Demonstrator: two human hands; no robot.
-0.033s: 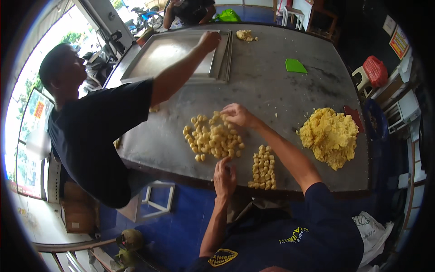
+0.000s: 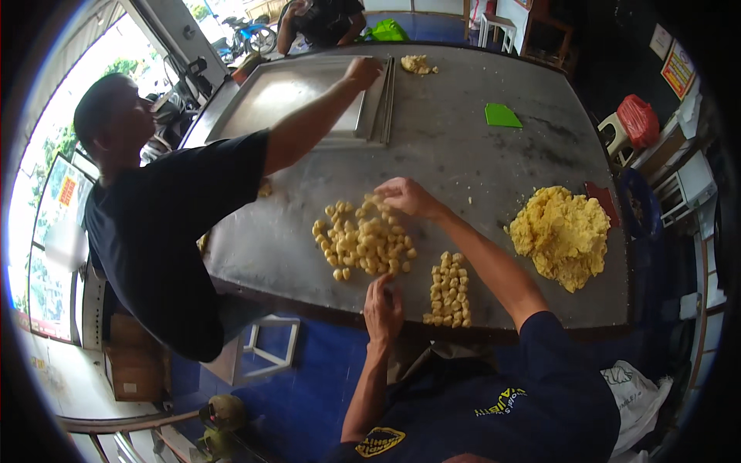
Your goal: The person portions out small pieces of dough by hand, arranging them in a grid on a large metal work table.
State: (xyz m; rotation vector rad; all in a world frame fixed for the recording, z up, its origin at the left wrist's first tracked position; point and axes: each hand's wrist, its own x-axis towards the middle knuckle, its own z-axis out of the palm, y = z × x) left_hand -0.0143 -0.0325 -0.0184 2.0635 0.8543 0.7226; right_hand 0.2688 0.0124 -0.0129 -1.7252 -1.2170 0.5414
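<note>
A loose pile of small pale-yellow dough balls (image 2: 359, 243) lies on the metal table. My right hand (image 2: 407, 197) reaches over its far right edge, fingers bent down and pinched at a dough ball (image 2: 374, 199) that looks smeared by motion. By the near edge of the pile is my left hand (image 2: 383, 309), its fingers half bent and the thumb apart, with nothing visible in it. Between my forearms, a tight block of dough balls (image 2: 447, 289) sits in rows near the table's front edge. To the right rests a big crumbly mound of yellow dough (image 2: 561, 235).
At the left a co-worker (image 2: 166, 208) stretches an arm over stacked metal trays (image 2: 282, 96). A small dough lump (image 2: 417, 65) and a green scraper (image 2: 503, 115) lie farther back. A reddish-brown flat piece (image 2: 600, 199) shows behind the mound. Another person (image 2: 324, 23) is beyond the table.
The whole view has shifted slightly. Both my hands keep nearly the same places by the pile, and the co-worker's arm stays over the trays.
</note>
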